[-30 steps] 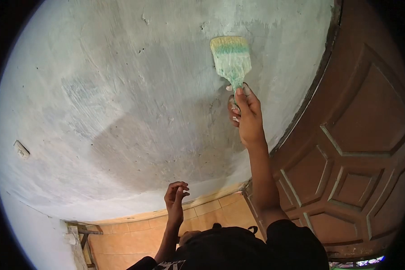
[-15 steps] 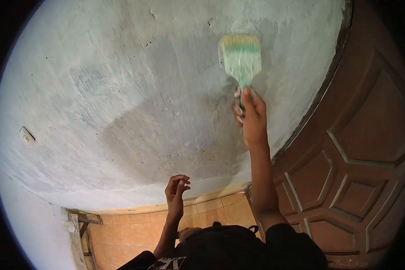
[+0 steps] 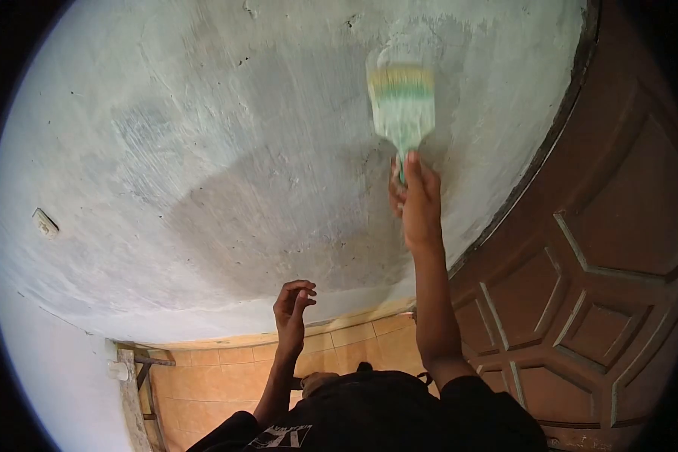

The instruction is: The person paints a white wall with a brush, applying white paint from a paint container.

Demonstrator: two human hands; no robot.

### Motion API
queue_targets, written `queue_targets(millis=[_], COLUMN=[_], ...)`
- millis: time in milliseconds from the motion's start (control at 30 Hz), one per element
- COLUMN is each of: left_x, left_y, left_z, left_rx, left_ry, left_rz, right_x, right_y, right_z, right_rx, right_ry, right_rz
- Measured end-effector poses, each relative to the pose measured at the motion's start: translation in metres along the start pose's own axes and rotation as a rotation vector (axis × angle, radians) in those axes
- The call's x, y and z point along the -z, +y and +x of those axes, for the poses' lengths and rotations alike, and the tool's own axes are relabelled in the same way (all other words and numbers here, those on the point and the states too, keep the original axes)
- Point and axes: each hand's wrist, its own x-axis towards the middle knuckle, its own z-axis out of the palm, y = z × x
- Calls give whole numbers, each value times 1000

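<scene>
My right hand point(image 3: 416, 200) is wrapped round the handle of a wide brush point(image 3: 404, 109), bristles pointing up, against the patchy grey-white wall point(image 3: 294, 166). Pale and green paint coats the brush, and its bristles look yellowish with a green band. Lower and to the left, my left hand point(image 3: 294, 307) hangs in front of the wall's lower part with fingers curled but apart, holding nothing. Darker, damp-looking patches spread over the wall between the hands and to their left.
A brown panelled door point(image 3: 603, 331) stands on the right, beyond the wall's dark edge. A switch or socket point(image 3: 45, 222) is on the wall at far left. Orange tiles point(image 3: 241, 377) cover the floor below, with a frame point(image 3: 139, 392) at lower left.
The brush and my right hand have shifted slightly down in the view. My left hand appears a little higher, still empty.
</scene>
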Motion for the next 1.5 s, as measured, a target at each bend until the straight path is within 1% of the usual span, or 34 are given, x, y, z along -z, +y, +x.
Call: queue_targets(millis=[100,300,400,500,600,700,800,900,1000,1100,1200,1367,1500], left_x=[-1,-7,-5,-1,4,3,1,-1,0,1,0,-3,-8], left_y=[0,-11,-9,-4,-2,-2,-4,-7,-9,-9,-10,-12,-13], left_z=[0,-7,-13,-7,-8,-9,-10,-11,-9,-9,-6,-1,1], left_rx=[-2,48,54,42,44,51,53,59,64,75,85,90,90], left_ry=[6,13,-4,-12,-10,-19,-30,-40,-44,-41,-38,-32,-51], left_rz=[-1,-64,-62,-25,-2,-8,-49,-65,-56,-47,-28,-55,-45], right_x=[-9,15,26,24,11,3,-5,-3,2,1,6,24,42], right_y=[-8,46,54,41,6,-10,-24,-10,2,7,16,57,105], right_z=[28,-2,-29,-42,-32,-9,3,13,17,22,24,-3,-34], right_rx=[80,-109,-245,-131,-5,153,104,121,8,5,36,-23,-40], right_ry=[-67,7,69,14,39,8,-16,-48,-103,-79,-73,-23,-6], right_rz=[-28,23,-80,107,45,24,-100,-210,-105,-135,-90,-141,-148])
